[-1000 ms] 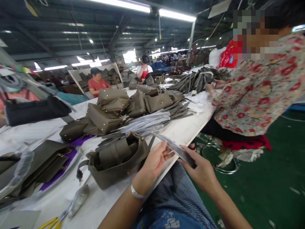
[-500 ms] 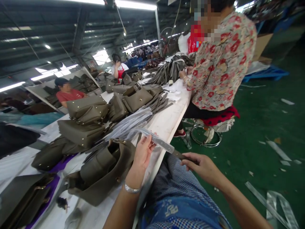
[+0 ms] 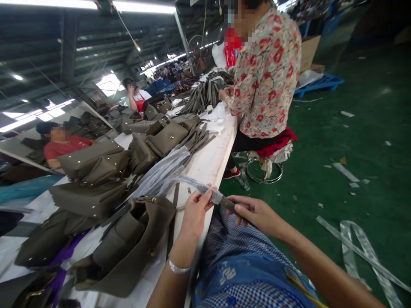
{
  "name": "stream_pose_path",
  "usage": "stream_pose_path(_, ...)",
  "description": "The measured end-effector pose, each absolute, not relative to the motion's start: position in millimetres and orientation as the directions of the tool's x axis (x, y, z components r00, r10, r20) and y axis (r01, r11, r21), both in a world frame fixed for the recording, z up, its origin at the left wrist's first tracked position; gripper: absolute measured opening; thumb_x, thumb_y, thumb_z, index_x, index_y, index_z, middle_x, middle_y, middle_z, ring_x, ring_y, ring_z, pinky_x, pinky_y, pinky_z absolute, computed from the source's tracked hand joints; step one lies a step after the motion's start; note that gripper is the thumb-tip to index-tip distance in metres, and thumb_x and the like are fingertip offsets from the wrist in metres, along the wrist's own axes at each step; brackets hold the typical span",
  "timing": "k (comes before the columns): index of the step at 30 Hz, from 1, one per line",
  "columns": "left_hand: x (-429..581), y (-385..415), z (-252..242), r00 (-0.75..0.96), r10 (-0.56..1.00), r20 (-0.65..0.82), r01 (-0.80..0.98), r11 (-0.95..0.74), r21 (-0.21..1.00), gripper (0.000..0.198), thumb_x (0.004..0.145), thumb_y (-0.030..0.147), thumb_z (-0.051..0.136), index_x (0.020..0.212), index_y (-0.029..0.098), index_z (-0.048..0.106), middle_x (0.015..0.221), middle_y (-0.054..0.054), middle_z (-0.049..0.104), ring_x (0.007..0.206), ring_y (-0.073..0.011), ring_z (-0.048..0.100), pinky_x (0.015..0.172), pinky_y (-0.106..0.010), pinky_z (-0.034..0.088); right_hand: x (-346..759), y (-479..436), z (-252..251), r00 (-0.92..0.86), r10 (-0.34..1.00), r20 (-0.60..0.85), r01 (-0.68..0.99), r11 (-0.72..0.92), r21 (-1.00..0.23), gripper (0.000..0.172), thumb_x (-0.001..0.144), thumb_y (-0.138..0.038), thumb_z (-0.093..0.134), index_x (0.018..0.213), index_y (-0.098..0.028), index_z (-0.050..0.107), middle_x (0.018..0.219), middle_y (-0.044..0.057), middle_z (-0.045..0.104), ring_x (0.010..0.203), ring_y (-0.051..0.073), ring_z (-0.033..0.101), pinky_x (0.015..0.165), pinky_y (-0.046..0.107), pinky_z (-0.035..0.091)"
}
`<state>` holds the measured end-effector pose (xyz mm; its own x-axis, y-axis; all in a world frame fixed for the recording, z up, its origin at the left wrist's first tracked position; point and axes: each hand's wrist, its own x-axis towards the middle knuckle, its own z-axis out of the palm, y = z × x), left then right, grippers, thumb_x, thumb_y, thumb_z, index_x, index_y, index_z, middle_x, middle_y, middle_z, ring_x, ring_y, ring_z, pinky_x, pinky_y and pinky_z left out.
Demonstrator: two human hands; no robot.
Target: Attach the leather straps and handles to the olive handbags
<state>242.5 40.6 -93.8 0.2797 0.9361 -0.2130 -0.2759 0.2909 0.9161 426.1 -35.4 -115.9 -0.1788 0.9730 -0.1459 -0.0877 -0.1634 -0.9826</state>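
My left hand (image 3: 197, 211) pinches a clear plastic sleeve (image 3: 216, 196) near its open end, over the table's front edge. An olive-brown strap (image 3: 228, 205) runs out of that sleeve into my right hand (image 3: 253, 214), whose fingers are closed around it. The two hands are close together, with only a short stretch of sleeve and strap between them. Beyond my left hand the sleeve trails across the table toward a heap of clear plastic sleeves (image 3: 163, 169). Left of my forearm an olive handbag (image 3: 128, 248) with gold studs lies on the table.
More olive handbags (image 3: 91, 199) crowd the white table (image 3: 205, 164). A bundle of straps (image 3: 205, 94) lies farther back. A co-worker in a flowered shirt (image 3: 269, 77) sits on a stool (image 3: 265, 169) at the right. Plastic scraps (image 3: 349, 248) litter the green floor.
The view has swung right, shifting the scene left. My right hand has come closer to my left, and less of the sleeve shows between them. Both hands still hold on.
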Motion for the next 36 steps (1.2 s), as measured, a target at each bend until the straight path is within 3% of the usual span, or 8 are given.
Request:
stream_pose_path(3, 247, 35, -93, 0.297, 0.937, -0.187, -0.246, 0.264, 0.933, 0.028, 0.079, 0.029, 0.077, 0.101, 0.013, 0.073, 0.105, -0.010, 0.074, 0.096, -0.0196, 0.069, 0.089, -0.031, 0.054, 419, -29, -115, -0.155, 0.981, -0.115, -0.120, -0.134, -0.984, 0.059, 0.089, -0.055, 0.056, 0.132, -0.015, 0.057, 0.097, 0.010, 0.073, 0.053, 0.010, 0.057, 0.046, 0.022, 0.042)
stream_pose_path(7, 248, 34, -88, 0.381, 0.906, -0.185, -0.252, 0.294, 0.922, 0.027, 0.079, 0.030, 0.076, 0.099, 0.013, 0.073, 0.103, -0.011, 0.075, 0.096, -0.0203, 0.070, 0.091, -0.032, 0.053, 413, -25, -117, -0.054, 0.992, -0.110, -0.047, -0.113, -0.992, 0.049, 0.090, -0.053, 0.056, 0.117, -0.014, 0.068, 0.061, 0.000, 0.063, 0.040, 0.006, 0.040, 0.039, 0.020, 0.029)
stream_pose_path(10, 245, 44, -78, 0.423, 0.879, -0.220, -0.261, 0.350, 0.900, 0.030, 0.078, 0.031, 0.077, 0.101, 0.012, 0.073, 0.102, -0.012, 0.075, 0.093, -0.0203, 0.070, 0.089, -0.032, 0.053, 411, -26, -119, -0.010, 0.991, -0.135, -0.074, -0.135, -0.988, 0.052, 0.089, -0.053, 0.058, 0.124, -0.015, 0.065, 0.048, -0.005, 0.051, 0.039, 0.007, 0.037, 0.039, 0.020, 0.025)
stream_pose_path(17, 252, 52, -64, 0.489, 0.868, -0.090, -0.155, 0.188, 0.970, 0.027, 0.084, 0.033, 0.069, 0.100, 0.011, 0.073, 0.103, -0.013, 0.074, 0.097, -0.0230, 0.068, 0.094, -0.035, 0.050, 410, -26, -109, -0.023, 0.990, -0.139, -0.202, -0.141, -0.969, 0.068, 0.086, -0.055, 0.059, 0.140, -0.015, 0.048, 0.058, -0.003, 0.061, 0.036, 0.006, 0.035, 0.036, 0.019, 0.023)
stream_pose_path(21, 261, 36, -69, 0.570, 0.821, -0.029, -0.059, 0.076, 0.995, 0.025, 0.087, 0.031, 0.067, 0.104, 0.014, 0.073, 0.108, -0.010, 0.073, 0.103, -0.0222, 0.065, 0.100, -0.034, 0.046, 416, -25, -112, 0.006, 0.988, -0.152, -0.104, -0.150, -0.983, 0.051, 0.086, -0.058, 0.057, 0.113, -0.015, 0.064, 0.059, -0.002, 0.061, 0.036, 0.005, 0.034, 0.037, 0.020, 0.022)
stream_pose_path(27, 240, 77, -72, 0.338, 0.895, -0.292, -0.411, 0.419, 0.809, 0.024, 0.086, 0.033, 0.070, 0.093, 0.010, 0.071, 0.093, -0.011, 0.073, 0.080, -0.0159, 0.069, 0.081, -0.029, 0.056, 442, -35, -121, 0.051, 0.992, -0.111, 0.133, -0.117, -0.984, 0.044, 0.088, -0.060, 0.053, 0.080, -0.019, 0.065, 0.063, 0.002, 0.064, 0.040, 0.008, 0.040, 0.041, 0.024, 0.031)
stream_pose_path(33, 201, 149, 0, 0.115, 0.986, -0.121, -0.557, 0.165, 0.814, 0.019, 0.097, 0.025, 0.054, 0.097, 0.012, 0.068, 0.101, -0.009, 0.074, 0.090, -0.0141, 0.071, 0.088, -0.027, 0.055, 455, -41, -125, 0.058, 0.992, -0.116, 0.222, -0.126, -0.967, 0.046, 0.084, -0.065, 0.055, 0.083, -0.021, 0.067, 0.064, 0.003, 0.066, 0.040, 0.011, 0.043, 0.040, 0.025, 0.033)
stream_pose_path(36, 172, 146, 56, 0.003, 0.977, 0.211, -0.493, -0.183, 0.851, 0.024, 0.099, 0.030, 0.049, 0.107, 0.015, 0.067, 0.114, -0.008, 0.072, 0.101, -0.0155, 0.069, 0.091, -0.030, 0.055, 444, -38, -119, 0.039, 0.997, -0.067, 0.246, -0.075, -0.966, 0.045, 0.088, -0.062, 0.052, 0.081, -0.020, 0.066, 0.067, 0.004, 0.066, 0.044, 0.011, 0.046, 0.043, 0.025, 0.037)
